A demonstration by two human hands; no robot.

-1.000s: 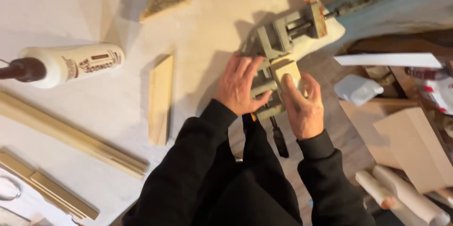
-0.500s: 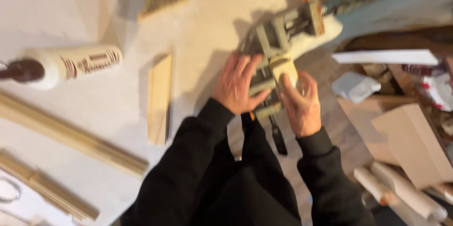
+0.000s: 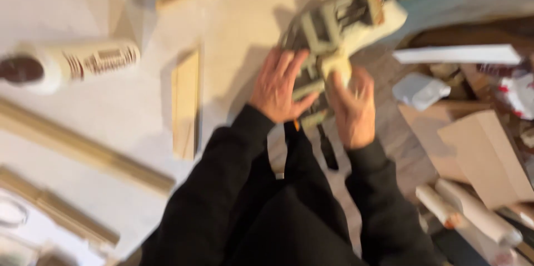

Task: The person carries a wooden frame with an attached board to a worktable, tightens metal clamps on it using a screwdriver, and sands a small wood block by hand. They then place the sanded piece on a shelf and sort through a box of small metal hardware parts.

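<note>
L hand (image 3: 281, 85) fingers spread, palm down; R hand (image 3: 350, 105) curled, close beside. Both arms black-sleeved, bent inward.

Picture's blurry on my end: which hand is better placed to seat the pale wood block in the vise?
Right, probably. The right hand already touches the wood block at the vise, while the left hand lies flat on the vise's near end.

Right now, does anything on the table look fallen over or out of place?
Yes. The white glue bottle lies on its side at the left, no spill visible. The grey vise under both hands overhangs the table corner.
</note>
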